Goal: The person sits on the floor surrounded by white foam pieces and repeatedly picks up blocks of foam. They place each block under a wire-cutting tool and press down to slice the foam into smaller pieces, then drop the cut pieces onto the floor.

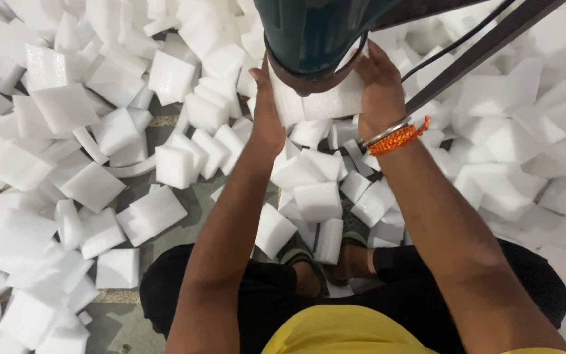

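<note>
My left hand (266,118) and right hand (380,82) clamped a white foam block (325,101) under the dark green machine head (309,33), fingers closed on its sides.

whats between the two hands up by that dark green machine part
In the head view, a white foam block sits between the left hand and the right hand, pressed from both sides just under the dark green machine part.

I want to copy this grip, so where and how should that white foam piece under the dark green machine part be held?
Hold the white foam piece by its two side edges, one hand from each side. The left hand lies flat along its left edge and the right hand covers the right edge. The dark green machine part overlaps its top, so coming from the sides and below looks best.
</note>
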